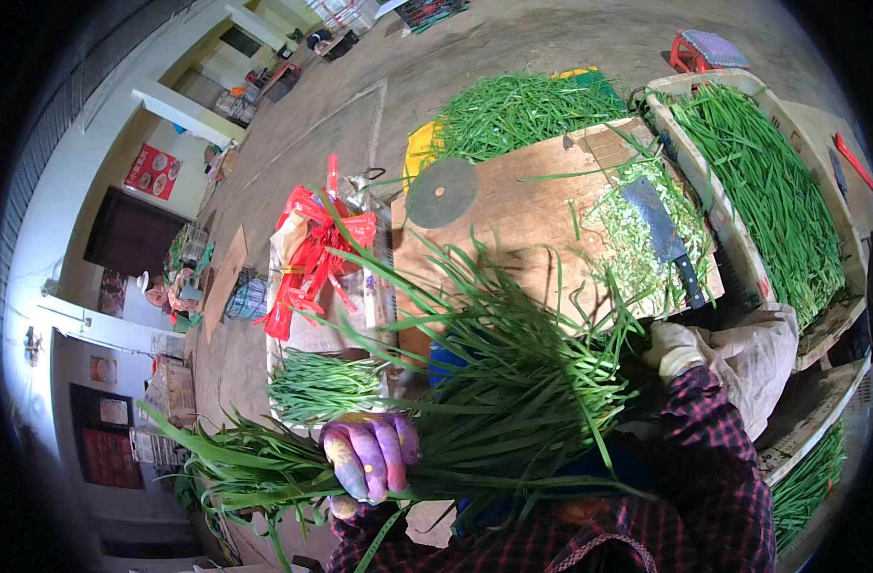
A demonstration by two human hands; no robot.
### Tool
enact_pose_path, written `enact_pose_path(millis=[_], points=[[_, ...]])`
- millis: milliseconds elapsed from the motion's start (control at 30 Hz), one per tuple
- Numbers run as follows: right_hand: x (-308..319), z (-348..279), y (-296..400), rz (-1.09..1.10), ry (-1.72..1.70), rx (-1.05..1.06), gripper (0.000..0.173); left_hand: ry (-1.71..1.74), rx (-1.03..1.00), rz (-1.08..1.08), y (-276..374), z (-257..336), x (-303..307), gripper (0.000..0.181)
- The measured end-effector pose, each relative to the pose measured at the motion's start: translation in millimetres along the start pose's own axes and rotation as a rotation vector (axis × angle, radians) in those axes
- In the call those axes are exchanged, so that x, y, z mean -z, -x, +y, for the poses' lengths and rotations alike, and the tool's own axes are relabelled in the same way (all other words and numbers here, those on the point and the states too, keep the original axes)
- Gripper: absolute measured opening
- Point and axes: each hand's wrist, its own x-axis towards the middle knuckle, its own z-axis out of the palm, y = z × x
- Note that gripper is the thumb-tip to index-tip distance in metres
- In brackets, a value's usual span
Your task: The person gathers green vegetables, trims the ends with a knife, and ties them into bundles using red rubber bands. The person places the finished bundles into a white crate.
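Note:
My left hand (372, 458), in a purple and yellow patterned glove, is closed around a large bunch of long green chives (494, 422). The leaf tips stick out past it to the left, and the pale stem ends lie to the right over my lap. Close to those stem ends is my right hand (671, 349), in a whitish glove; its fingers are partly hidden, so a hold cannot be made out. A beige cloth (748, 358) hangs beside the right wrist. Ahead, a cleaver (655, 218) with a black handle lies on chopped pale stem pieces (615, 236).
A wooden board (508, 208) bears a grey disc (442, 192). Loose chives (522, 114) are heaped behind it. To the right stands a crate (741, 254) full of chives. Red plastic ties (315, 251) and a small chive bundle (325, 383) occupy a left crate. A red stool (705, 51) stands farther off.

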Motion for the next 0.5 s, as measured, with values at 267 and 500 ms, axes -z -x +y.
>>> enact_pose_path(millis=[267, 500], points=[[116, -61, 1, 0.127, -1.129, 0.577, 0.051, 0.048, 0.046, -0.051, -4, -3, 0, 0.032], [46, -125, -46, -0.4, -1.159, 0.516, 0.074, 0.128, -0.015, -0.014, -1, -11, 8, 0.027]])
